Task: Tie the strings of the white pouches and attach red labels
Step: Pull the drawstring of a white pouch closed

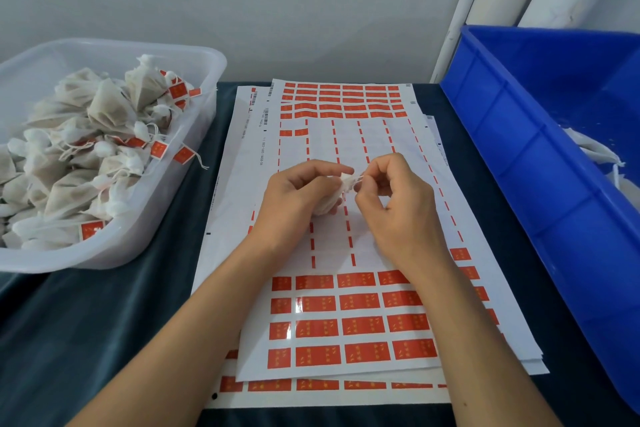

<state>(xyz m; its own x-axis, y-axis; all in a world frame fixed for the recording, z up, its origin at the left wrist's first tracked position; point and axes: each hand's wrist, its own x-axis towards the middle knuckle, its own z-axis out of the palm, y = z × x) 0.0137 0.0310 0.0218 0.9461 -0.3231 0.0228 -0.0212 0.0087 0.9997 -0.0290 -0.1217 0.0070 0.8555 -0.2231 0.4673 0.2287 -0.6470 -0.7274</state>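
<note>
Blue bin [540, 156] (perhaps plastic), right.

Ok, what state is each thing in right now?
Small white fabric pouch: held in left hand, unlabelled.
String: pinched by right hand.
Top sheet of red labels: partly used.
Clear plastic tub: holds labelled pouches.
Blue plastic crate: holds white material.

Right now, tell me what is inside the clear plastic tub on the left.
The clear plastic tub holds a heap of tied white pouches, several with red labels on their strings. The heap hides the tub's bottom and any pouches beneath.
</note>
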